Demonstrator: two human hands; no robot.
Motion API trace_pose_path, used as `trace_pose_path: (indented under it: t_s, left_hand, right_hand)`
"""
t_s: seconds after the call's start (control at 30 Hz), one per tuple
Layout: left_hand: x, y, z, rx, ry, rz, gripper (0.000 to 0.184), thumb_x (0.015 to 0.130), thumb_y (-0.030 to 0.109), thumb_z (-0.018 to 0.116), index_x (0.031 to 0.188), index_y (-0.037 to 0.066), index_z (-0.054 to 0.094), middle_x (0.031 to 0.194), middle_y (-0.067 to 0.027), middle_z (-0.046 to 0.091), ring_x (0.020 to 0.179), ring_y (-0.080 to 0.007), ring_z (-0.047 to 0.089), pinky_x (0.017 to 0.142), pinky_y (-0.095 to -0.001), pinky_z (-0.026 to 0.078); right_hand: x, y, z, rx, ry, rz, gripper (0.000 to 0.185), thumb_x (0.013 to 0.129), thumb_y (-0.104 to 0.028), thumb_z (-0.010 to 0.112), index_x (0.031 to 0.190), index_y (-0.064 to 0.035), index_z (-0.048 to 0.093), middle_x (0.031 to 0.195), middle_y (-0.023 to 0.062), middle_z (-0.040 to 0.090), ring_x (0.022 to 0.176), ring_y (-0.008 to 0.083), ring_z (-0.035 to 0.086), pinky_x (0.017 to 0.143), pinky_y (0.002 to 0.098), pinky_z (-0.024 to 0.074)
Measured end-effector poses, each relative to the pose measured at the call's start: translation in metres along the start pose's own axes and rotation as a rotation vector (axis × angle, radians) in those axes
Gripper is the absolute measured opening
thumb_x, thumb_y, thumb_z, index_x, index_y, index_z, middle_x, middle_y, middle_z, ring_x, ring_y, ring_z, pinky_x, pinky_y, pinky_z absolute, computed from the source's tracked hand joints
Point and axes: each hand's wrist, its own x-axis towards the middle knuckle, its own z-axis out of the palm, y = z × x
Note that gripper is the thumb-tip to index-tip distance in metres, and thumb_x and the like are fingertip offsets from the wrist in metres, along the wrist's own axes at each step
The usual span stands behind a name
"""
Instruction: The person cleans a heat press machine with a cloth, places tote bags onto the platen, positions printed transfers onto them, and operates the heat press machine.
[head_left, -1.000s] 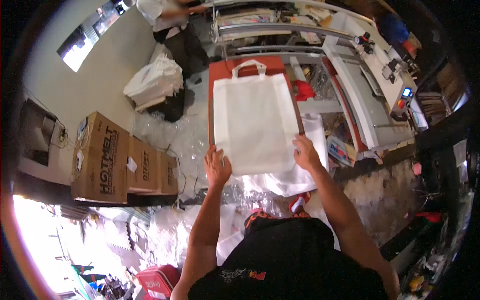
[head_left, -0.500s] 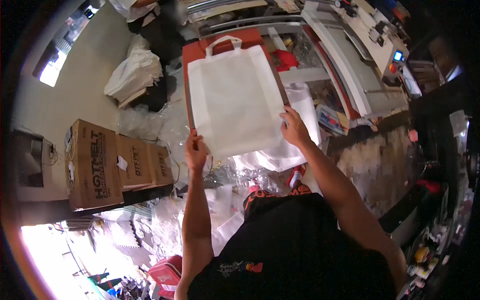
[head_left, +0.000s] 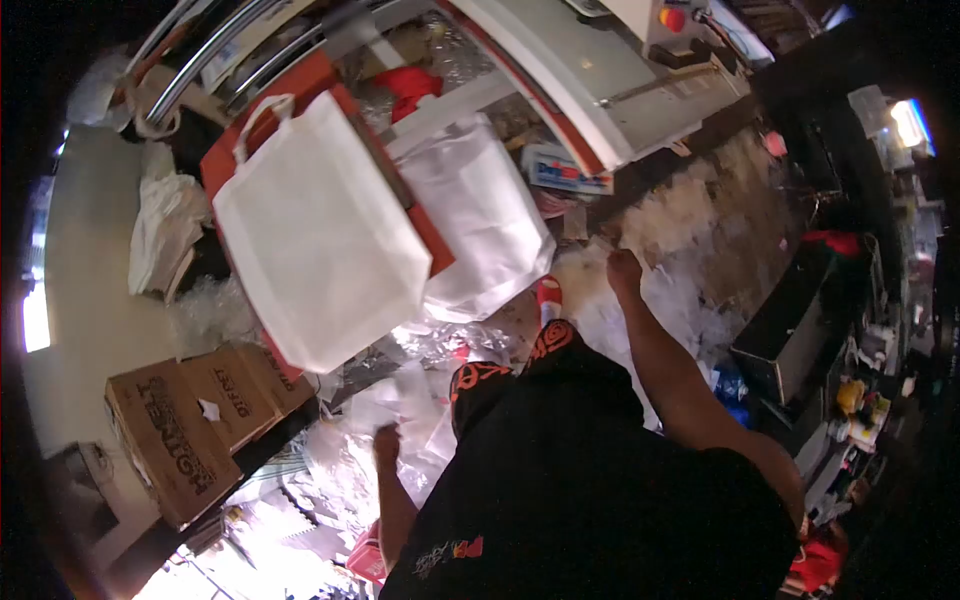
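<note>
A white tote bag (head_left: 325, 235) with its handle loop at the far end lies flat on the red-orange board (head_left: 437, 262), overhanging its near edge. My left hand (head_left: 387, 438) hangs low, apart from the bag, above the plastic-strewn floor. Off to the right, my right hand (head_left: 624, 267) is held in the air, touching neither the bag nor the machine. Both hands are small and blurred, so their fingers cannot be made out. A second white bag (head_left: 480, 215) hangs below and to the right of the board.
At upper right stands a large machine (head_left: 630, 90) with a red button (head_left: 671, 19). Cardboard boxes (head_left: 180, 430) sit at lower left, near a pile of white bags (head_left: 165, 225). Clear plastic (head_left: 345, 445) litters the floor. A black box (head_left: 775, 350) stands at right.
Both hands have let go of the tote bag and drawn back from it, the left downward, the right out to the side. My view has turned right, so the bag appears farther left.
</note>
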Motion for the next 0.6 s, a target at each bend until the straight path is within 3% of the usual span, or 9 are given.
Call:
trace_pose_path:
  t_s: [0.07,0.1,0.13,0.27,0.33,0.4,0.47,0.53,0.6]
  left_hand:
    - [-0.045,0.055,0.031,0.325,-0.175,0.15,0.025,0.093,0.023,0.049,0.1,0.007,0.066,0.086,-0.0209,0.066,0.083,-0.0411,0.063,0.077,-0.0525,0.05]
    - [-0.055,0.097,0.029,0.35,-0.411,0.262,0.021,0.092,0.022,0.049,0.094,0.007,0.065,0.088,-0.0222,0.066,0.084,-0.0421,0.063,0.076,-0.0523,0.05]
    - [-0.068,0.125,0.032,0.328,-0.388,0.39,0.02,0.092,0.02,0.049,0.09,0.006,0.063,0.087,-0.0212,0.066,0.081,-0.042,0.063,0.072,-0.051,0.05]
    - [-0.09,0.151,0.043,0.472,-0.378,0.33,0.038,0.09,0.024,0.059,0.114,-0.005,0.062,0.099,-0.0191,0.067,0.082,-0.0242,0.069,0.068,-0.0341,0.056]
    - [-0.105,0.233,0.043,-0.268,-0.025,-0.275,0.033,0.089,0.019,0.06,0.108,-0.007,0.061,0.094,-0.0127,0.066,0.078,-0.0208,0.065,0.069,-0.0328,0.057]
    - [-0.111,0.24,0.055,0.047,-0.14,-0.229,0.029,0.092,0.026,0.053,0.102,0.001,0.064,0.092,-0.011,0.066,0.08,-0.0219,0.065,0.067,-0.0381,0.056]
    - [-0.12,0.234,0.073,0.157,-0.207,-0.405,0.029,0.093,0.029,0.05,0.1,0.005,0.065,0.092,-0.0103,0.067,0.081,-0.0235,0.066,0.067,-0.041,0.056]
    - [-0.14,0.195,0.111,0.627,-0.337,0.069,0.03,0.094,0.033,0.048,0.096,0.009,0.066,0.095,-0.0101,0.069,0.085,-0.0266,0.067,0.068,-0.0439,0.055]
    - [-0.132,0.256,0.114,0.29,-0.241,-0.166,0.032,0.095,0.035,0.05,0.096,0.007,0.065,0.097,-0.0122,0.069,0.089,-0.0307,0.066,0.072,-0.0443,0.054]
  right_hand:
    - [0.028,0.028,-0.003,0.152,-0.015,0.052,0.025,0.088,-0.031,0.063,0.09,-0.0058,0.067,0.083,0.0169,0.068,0.084,0.0336,0.067,0.074,0.041,0.0524]
    - [0.044,0.018,-0.007,-0.021,-0.026,0.042,0.026,0.087,-0.032,0.063,0.09,-0.0061,0.067,0.082,0.0164,0.068,0.084,0.0336,0.067,0.075,0.0421,0.0522]
    - [0.064,0.018,-0.004,-0.189,-0.04,0.028,0.027,0.086,-0.033,0.064,0.09,-0.0065,0.066,0.081,0.0158,0.068,0.084,0.0336,0.067,0.076,0.0431,0.0521]
    - [0.173,0.128,0.072,0.003,0.093,-0.139,0.03,0.083,-0.036,0.067,0.092,-0.0069,0.066,0.079,0.0143,0.068,0.085,0.0335,0.067,0.077,0.0433,0.0521]
    - [0.219,0.112,0.08,-0.604,-0.367,-0.084,0.04,0.086,-0.037,0.06,0.103,-0.0018,0.066,0.11,0.0191,0.066,0.103,0.0362,0.062,0.082,0.0449,0.0502]
    - [0.254,0.093,0.113,-0.692,-0.46,-0.156,0.038,0.086,-0.036,0.06,0.103,-0.0022,0.066,0.109,0.0189,0.066,0.102,0.0362,0.062,0.082,0.0449,0.0502]
    - [0.275,0.079,0.135,-0.709,-0.491,-0.164,0.037,0.086,-0.035,0.06,0.103,-0.0026,0.066,0.108,0.0187,0.066,0.101,0.0362,0.062,0.081,0.0448,0.0502]
    - [0.287,0.069,0.138,-0.727,-0.512,-0.15,0.036,0.086,-0.034,0.061,0.102,-0.003,0.066,0.107,0.0186,0.066,0.101,0.0362,0.062,0.081,0.0447,0.0502]
    - [0.293,0.064,0.135,-0.72,-0.52,-0.133,0.034,0.086,-0.033,0.061,0.102,-0.0034,0.066,0.106,0.0184,0.066,0.1,0.0361,0.062,0.08,0.0446,0.0502]
